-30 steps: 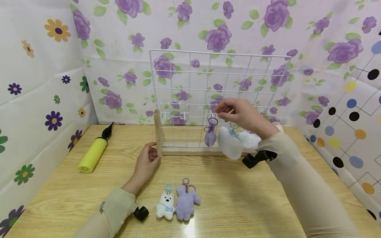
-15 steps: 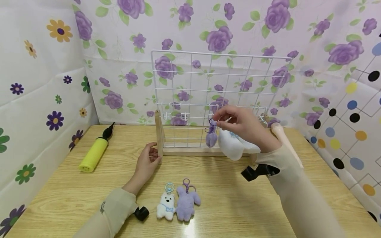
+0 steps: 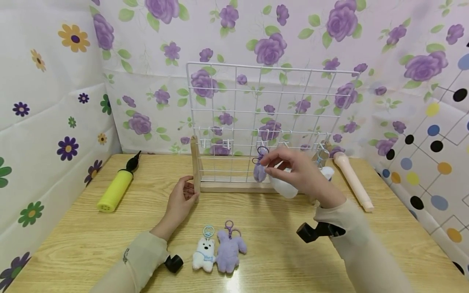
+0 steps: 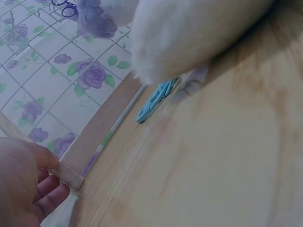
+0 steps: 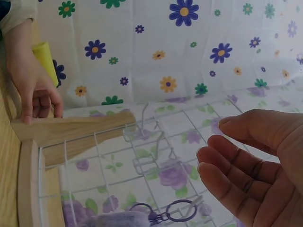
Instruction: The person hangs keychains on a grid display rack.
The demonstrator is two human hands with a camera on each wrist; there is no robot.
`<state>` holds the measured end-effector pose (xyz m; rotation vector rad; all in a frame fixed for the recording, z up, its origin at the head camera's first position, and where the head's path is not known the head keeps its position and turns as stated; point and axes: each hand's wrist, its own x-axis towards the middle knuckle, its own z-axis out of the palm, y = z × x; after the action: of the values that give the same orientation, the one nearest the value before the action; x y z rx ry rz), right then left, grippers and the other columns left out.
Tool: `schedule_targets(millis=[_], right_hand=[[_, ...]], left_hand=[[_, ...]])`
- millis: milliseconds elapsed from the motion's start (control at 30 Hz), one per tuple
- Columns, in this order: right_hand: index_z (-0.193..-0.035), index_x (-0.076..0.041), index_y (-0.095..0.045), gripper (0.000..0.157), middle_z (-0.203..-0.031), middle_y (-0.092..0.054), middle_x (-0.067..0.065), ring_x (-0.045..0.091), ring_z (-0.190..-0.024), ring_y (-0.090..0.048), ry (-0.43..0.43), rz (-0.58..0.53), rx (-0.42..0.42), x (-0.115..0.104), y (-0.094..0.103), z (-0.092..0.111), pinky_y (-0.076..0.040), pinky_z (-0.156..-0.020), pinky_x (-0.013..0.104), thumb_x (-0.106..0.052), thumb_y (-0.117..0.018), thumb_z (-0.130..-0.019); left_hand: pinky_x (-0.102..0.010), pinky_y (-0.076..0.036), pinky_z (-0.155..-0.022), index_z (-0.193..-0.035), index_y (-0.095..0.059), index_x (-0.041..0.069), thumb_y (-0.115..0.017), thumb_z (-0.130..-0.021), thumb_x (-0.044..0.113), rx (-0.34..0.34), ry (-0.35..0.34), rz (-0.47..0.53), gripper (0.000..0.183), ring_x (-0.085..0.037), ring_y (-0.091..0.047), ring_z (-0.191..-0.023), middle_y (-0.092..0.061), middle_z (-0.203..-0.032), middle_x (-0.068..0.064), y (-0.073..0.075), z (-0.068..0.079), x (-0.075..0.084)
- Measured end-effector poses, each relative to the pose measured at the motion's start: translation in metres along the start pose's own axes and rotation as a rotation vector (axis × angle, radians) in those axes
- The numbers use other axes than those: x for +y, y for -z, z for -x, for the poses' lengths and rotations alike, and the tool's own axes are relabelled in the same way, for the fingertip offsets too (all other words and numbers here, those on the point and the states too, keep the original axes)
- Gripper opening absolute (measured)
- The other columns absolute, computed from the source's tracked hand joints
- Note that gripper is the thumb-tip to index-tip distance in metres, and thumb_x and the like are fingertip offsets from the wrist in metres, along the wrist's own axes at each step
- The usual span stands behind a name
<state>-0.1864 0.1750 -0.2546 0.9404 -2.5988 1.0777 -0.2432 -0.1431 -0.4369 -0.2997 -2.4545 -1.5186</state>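
Observation:
My left hand (image 3: 179,199) grips the foot of the wooden upright (image 3: 196,162) at the left end of a white wire grid rack (image 3: 272,67). My right hand (image 3: 298,171) hovers before the rack, fingers loosely bent, nothing between them. Just past its fingertips hangs a purple plush keychain (image 3: 259,173). Partly hidden behind that hand is a white plush (image 3: 283,190); another white plush keychain (image 3: 327,173) hangs farther right. Below, a white bear keychain (image 3: 203,256) and a purple plush keychain (image 3: 228,254) lie side by side on the table.
White hooks (image 3: 227,144) sit on the grid's left part. A yellow hand pump (image 3: 115,191) with a black nozzle lies at the left. Right of the rack lies a pale pink tube (image 3: 353,183). Patterned cloths (image 3: 146,53) close off the back and sides.
My right hand has dropped from beside the hooks to the level of the hanging plushes, uncovering the pink tube and the right-hand keychain. My left hand keeps its place on the upright.

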Motion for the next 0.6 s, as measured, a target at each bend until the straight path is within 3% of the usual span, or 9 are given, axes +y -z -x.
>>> schedule_targets(millis=[267,600], right_hand=[[-0.108,-0.007,-0.067,0.018,-0.104,-0.067,0.01,0.009,-0.089,-0.063,0.047,-0.089,-0.002,0.009,-0.019,0.013,-0.056,-0.072,0.024,-0.006,-0.064,-0.091],[-0.107,-0.011,-0.067,0.017,-0.1,-0.068,0.006,0.006,-0.086,-0.063,0.01,-0.155,-0.054,0.02,-0.038,0.029,-0.056,-0.072,0.025,-0.008,-0.065,-0.091]], left_hand=[[-0.016,-0.05,-0.073,-0.132,-0.044,-0.002,-0.067,-0.083,-0.008,0.005,-0.002,0.003,0.055,-0.031,-0.06,-0.093,-0.058,-0.106,-0.022,0.001,0.0,0.0],[-0.016,-0.051,-0.074,-0.133,-0.044,-0.002,-0.067,-0.083,-0.009,0.008,0.004,0.009,0.055,-0.03,-0.06,-0.094,-0.058,-0.107,-0.022,-0.001,0.0,-0.001]])
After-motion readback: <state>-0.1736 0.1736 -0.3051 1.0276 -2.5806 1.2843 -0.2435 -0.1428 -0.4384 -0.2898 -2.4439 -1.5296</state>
